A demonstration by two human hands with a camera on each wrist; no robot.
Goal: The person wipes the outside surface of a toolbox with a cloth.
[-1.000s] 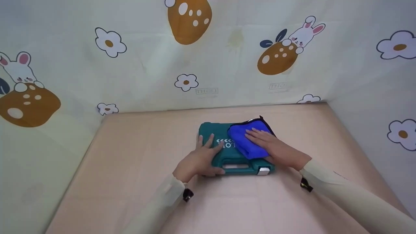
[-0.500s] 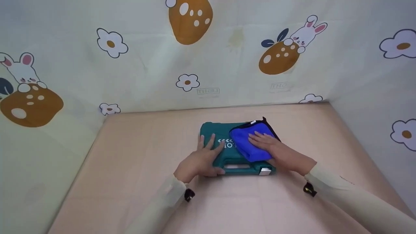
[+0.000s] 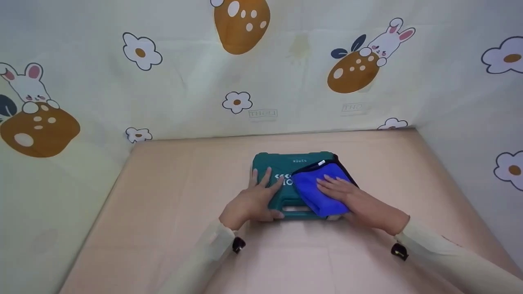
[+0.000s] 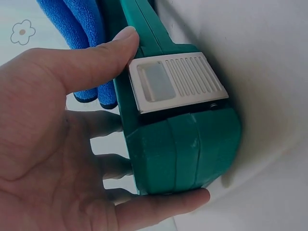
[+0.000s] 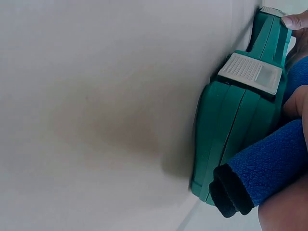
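A green plastic carrying case (image 3: 278, 159) with white lettering, a handle and metal latches lies flat on the table. My left hand (image 3: 255, 200) rests on its left part, fingers spread and nearly straight. In the left wrist view, the thumb touches the edge by one latch (image 4: 178, 82), and the little finger lies along the case's side. My right hand (image 3: 345, 194) presses a folded blue cloth (image 3: 310, 188) with black trim onto the case's right part. The cloth hangs over the case's right side and covers some lettering. The other latch (image 5: 250, 72) shows in the right wrist view.
The pale table top (image 3: 175, 204) extends on both sides of the case and in front. Behind it and at the sides stand walls covered in a printed sheet (image 3: 184, 81) with rabbits and flowers.
My right hand and the cloth have slid nearer and a little to the right. More of the case's far edge shows, and the right latch is mostly covered. My left hand stays put.
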